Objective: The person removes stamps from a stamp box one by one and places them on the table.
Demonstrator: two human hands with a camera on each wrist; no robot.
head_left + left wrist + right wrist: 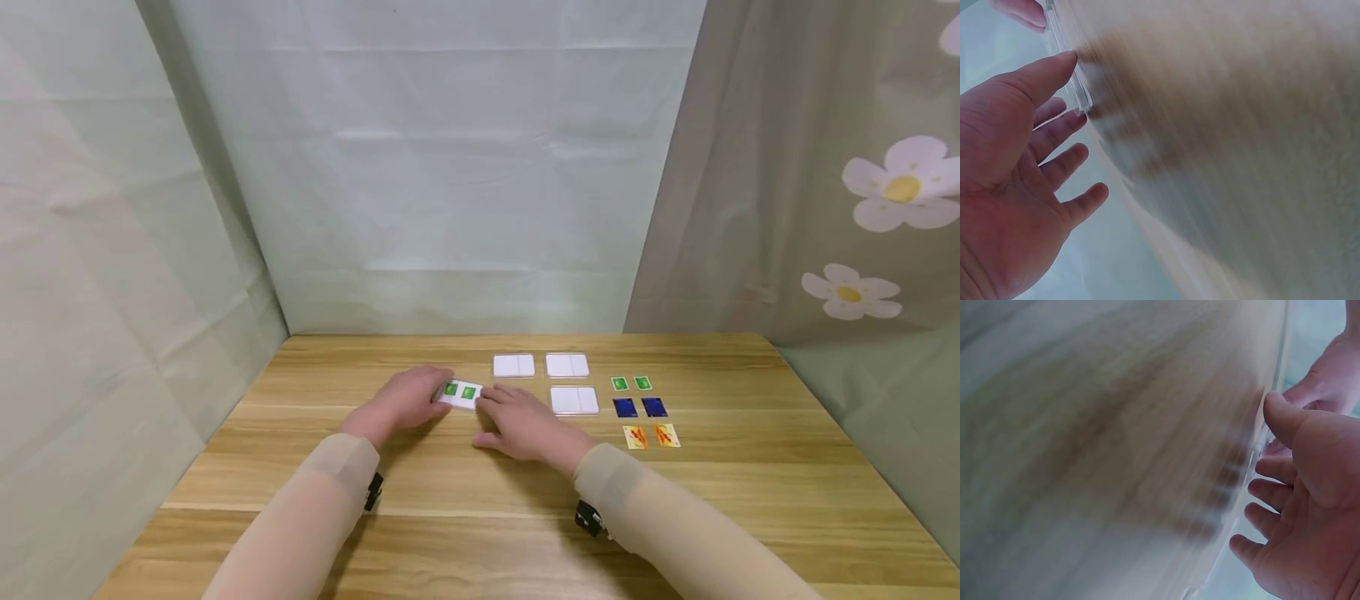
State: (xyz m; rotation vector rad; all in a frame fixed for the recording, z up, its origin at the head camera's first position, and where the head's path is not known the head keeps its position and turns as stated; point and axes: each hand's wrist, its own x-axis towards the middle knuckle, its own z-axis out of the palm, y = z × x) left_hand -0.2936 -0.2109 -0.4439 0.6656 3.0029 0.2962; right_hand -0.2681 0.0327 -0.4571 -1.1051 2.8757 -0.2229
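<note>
A clear plastic card holder (pixel 459 394) with a white inside and two small green cards sits at mid-table, between both hands in the head view. My left hand (pixel 407 397) pinches its left end; in the left wrist view the thumb is on the near edge of the holder (pixel 1080 87) and fingers are behind it. At the other end, the fingertips of my right hand (pixel 522 423) touch the holder's right side. The right thumb stands apart from the loosely bent fingers in the right wrist view.
Three blank white card holders (pixel 513 365) (pixel 567 365) (pixel 574 400) lie beyond and right of the right hand. Further right are pairs of small green cards (pixel 619 383), dark blue cards (pixel 625 407) and yellow-orange cards (pixel 635 437). Pale curtains (pixel 450 167) enclose the wooden table (pixel 480 533).
</note>
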